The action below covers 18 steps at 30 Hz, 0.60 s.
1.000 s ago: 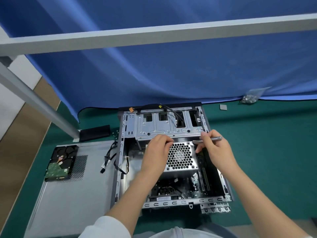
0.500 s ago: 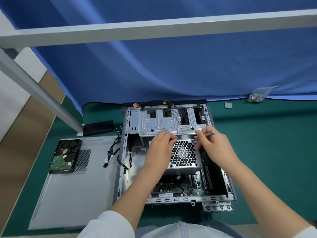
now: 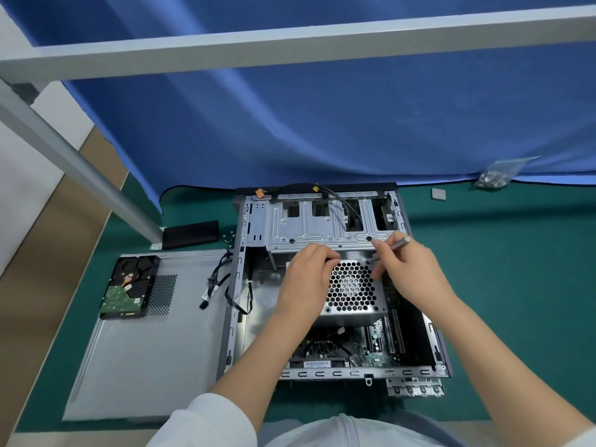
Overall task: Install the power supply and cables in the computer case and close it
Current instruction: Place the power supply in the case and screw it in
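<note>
Metal screwdriver point(image 3: 392, 248), slim and grey, is pinched in the grip of the right hand point(image 3: 409, 269), fingers curled round the shaft and the tip angled down at the far right corner of the power supply point(image 3: 351, 290). The left hand point(image 3: 308, 279) rests on the far left edge of the same unit, fingers curled over its rim and steadying it. The power supply, perforated fan grille upward, sits inside the open computer case point(image 3: 240, 285), just below the drive cage point(image 3: 322, 225); the motherboard point(image 3: 375, 345) shows nearer the person. Loose cables point(image 3: 214, 285) trail over the left case wall onto the side panel point(image 3: 145, 337), which lies flat on the green worktop point(image 3: 516, 285) with a hard drive point(image 3: 127, 288) on it. A screw bag point(image 3: 493, 177) lies well apart at the far right. Judged step: fastening the power supply. The next move likely calls for the tip seated squarely in the screw head, whose engagement is too small to confirm. Cabling and panel closure remain.
</note>
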Tool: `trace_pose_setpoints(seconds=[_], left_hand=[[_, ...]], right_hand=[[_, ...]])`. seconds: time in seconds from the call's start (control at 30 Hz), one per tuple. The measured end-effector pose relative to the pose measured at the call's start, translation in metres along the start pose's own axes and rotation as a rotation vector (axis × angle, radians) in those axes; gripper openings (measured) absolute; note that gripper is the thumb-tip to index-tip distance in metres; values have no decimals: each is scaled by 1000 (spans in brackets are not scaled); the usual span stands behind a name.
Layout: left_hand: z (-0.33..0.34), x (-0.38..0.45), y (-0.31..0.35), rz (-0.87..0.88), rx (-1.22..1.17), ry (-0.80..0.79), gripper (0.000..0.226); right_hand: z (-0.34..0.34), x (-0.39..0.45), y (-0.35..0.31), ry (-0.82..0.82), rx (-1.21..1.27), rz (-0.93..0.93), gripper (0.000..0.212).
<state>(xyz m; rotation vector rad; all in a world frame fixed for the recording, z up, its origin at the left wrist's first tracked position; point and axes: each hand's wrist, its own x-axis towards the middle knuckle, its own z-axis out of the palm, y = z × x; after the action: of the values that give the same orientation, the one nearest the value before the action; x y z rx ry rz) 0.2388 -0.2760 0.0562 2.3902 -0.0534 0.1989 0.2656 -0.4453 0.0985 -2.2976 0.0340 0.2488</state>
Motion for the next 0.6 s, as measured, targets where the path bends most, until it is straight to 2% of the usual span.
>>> trace_pose_setpoints(seconds=[0.2, 0.6], left_hand=[[-1, -1, 1, 4, 0, 3, 12], [-4, 0, 2, 7, -57, 0, 11]], right_hand=[[0, 0, 7, 12, 421, 106, 37], [-3, 2, 10, -39, 549, 154, 34]])
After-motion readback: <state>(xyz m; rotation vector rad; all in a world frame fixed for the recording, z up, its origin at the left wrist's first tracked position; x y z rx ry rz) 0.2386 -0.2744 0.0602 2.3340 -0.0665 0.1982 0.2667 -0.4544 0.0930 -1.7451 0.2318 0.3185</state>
